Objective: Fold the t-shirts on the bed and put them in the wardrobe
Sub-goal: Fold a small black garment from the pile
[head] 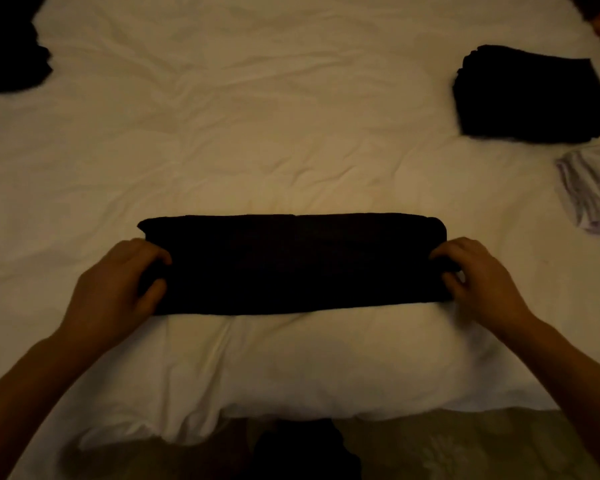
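lying flat on the white wrinkled bed sheet (291,133), the black t-shirt folded into a long narrow band (295,263) has its long axis running straight across the view, left to right, parallel to the near edge of the bed. one short end points toward the left hand (118,285), the other toward the right hand (478,275). each hand pinches its own end of the band, thumb on top of the cloth and fingers curled at the edge, so both grips are closed on the shirt. a stack of folded black garments (530,95) sits on the sheet far to the right, with a pale crumpled cloth (593,192) just in front of it. another dark heap of fabric (11,53) lies at the far left corner, well apart from the band.
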`<state>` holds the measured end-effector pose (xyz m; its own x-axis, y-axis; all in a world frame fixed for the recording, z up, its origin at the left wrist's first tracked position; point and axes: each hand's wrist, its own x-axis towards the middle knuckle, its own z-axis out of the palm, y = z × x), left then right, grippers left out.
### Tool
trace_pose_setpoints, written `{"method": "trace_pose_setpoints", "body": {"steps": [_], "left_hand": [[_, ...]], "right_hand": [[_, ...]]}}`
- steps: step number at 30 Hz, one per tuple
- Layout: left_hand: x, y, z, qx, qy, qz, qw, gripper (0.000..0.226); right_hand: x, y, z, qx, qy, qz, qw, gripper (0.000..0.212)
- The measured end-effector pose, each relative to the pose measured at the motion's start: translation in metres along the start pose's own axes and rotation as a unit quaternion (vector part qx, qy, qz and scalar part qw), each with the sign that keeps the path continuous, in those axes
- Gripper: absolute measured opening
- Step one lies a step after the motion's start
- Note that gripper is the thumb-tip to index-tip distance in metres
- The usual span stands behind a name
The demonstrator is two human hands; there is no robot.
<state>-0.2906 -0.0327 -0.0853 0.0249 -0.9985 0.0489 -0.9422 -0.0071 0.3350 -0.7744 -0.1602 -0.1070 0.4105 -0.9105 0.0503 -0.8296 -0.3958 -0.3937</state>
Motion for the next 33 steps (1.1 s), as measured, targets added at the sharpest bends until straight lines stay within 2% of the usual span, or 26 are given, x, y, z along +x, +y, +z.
{"method": "trace_pose_setpoints", "body": {"steps": [4,10,14,17,21,23,27,30,33], "left_hand": [[-0.023,-0.001,0.013,0.024,-0.007,0.005,1.0,0.036],[-0.031,0.001,0.016,0.018,0.013,-0.024,0.999,0.037],[-0.035,0.007,0.013,0.036,-0.03,-0.037,0.998,0.038],[-0.033,0.022,0.001,0.052,-0.023,0.014,0.998,0.043],[-0.001,0.078,0.001,0.003,0.057,0.021,0.998,0.044],[0.021,0.114,0.02,-0.004,0.072,0.011,0.997,0.043],[0.066,0.161,0.072,0.048,0.003,0.001,0.999,0.053],[0.081,0.149,0.097,0.097,-0.05,0.005,0.994,0.058],[0.071,0.121,0.106,0.109,-0.067,-0.04,0.991,0.064]], "right_hand": [[-0.02,0.0,0.018,-0.045,0.022,-0.007,0.999,0.041],[-0.031,0.0,0.028,0.005,0.072,0.027,0.997,0.026],[-0.038,0.0,0.025,-0.031,0.006,0.02,0.999,0.031],[-0.037,-0.003,0.011,-0.014,-0.042,0.023,0.999,0.046],[-0.006,-0.055,0.003,-0.023,0.043,0.007,0.999,0.041],[0.017,-0.097,0.017,-0.029,0.061,-0.001,0.998,0.043],[0.054,-0.149,0.066,-0.04,0.032,-0.029,0.998,0.046],[0.068,-0.146,0.091,-0.079,-0.008,-0.036,0.996,0.051],[0.067,-0.12,0.093,-0.152,-0.059,-0.05,0.985,0.059]]}}
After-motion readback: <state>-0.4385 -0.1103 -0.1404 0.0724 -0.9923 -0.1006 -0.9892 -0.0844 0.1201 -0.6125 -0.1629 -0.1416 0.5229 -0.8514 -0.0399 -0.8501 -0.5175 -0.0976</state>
